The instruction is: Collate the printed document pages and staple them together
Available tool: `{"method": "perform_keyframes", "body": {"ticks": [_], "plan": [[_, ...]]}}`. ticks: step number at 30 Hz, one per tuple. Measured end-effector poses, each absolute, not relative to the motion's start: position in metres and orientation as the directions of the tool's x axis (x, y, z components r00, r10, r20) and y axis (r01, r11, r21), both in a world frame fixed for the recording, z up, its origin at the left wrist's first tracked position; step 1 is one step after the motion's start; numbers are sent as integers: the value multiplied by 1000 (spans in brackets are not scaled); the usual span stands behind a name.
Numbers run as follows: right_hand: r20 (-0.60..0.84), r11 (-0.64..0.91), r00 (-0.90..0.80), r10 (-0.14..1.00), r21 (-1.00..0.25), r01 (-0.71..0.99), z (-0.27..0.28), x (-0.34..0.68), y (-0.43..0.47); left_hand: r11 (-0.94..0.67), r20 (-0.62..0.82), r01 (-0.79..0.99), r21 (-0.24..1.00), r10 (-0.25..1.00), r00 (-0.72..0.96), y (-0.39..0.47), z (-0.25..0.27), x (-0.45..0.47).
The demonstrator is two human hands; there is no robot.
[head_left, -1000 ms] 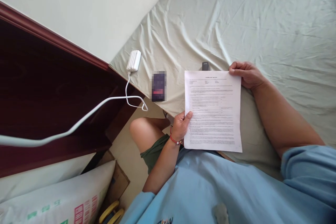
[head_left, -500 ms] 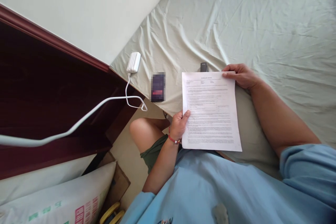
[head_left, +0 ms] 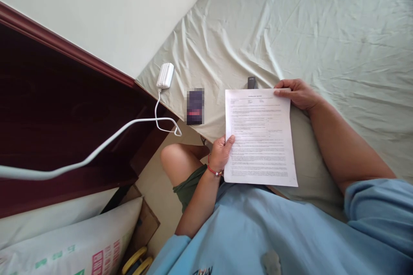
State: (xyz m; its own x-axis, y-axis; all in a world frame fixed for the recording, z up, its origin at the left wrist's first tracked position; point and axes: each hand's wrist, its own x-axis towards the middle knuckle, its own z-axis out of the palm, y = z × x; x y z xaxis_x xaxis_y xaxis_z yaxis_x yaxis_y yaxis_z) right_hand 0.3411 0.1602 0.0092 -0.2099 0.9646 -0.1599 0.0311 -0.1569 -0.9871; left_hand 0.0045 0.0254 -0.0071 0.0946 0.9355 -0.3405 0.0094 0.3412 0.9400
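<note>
Head view: From my remote seat I look down on one sheet-covered bed [head_left: 329, 47] and two bare hands.
Dark red panel: One wooden panel [head_left: 58, 107] at far left, with at least one printed white sack [head_left: 54, 240] below it.
White cable: One cable [head_left: 80, 164] comes in from the left and loops up to the adapter.
White adapter: One ribbed block [head_left: 165, 75] near the bed's left corner.
Dark phone: One, it seems, though blurred: a dark slab [head_left: 194, 107] by the bed's near edge.
Left hand: The left hand [head_left: 221, 154] pinches the page's left edge, thumb on the print, fingers mostly hidden behind.
Printed page: One printed page [head_left: 260, 137], text upward, spans the bed's near edge and the lap; I cannot tell whether more sheets lie beneath. I judge that light, even tension between both grips would hold it flat and readable, thumbs clear of the text.
Black gadget: One small black gadget [head_left: 251, 82] shows past the page's top edge.
Right hand: The right hand [head_left: 295, 93] pinches the page's top right corner, thumb above.
</note>
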Motion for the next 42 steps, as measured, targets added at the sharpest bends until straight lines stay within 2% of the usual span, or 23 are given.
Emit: {"method": "perform_keyframes", "body": {"ticks": [42], "plan": [[-170,-161,-210,963,-985,60,9,342,161,344,-346,37,938,934,88,26,-5,5]]}}
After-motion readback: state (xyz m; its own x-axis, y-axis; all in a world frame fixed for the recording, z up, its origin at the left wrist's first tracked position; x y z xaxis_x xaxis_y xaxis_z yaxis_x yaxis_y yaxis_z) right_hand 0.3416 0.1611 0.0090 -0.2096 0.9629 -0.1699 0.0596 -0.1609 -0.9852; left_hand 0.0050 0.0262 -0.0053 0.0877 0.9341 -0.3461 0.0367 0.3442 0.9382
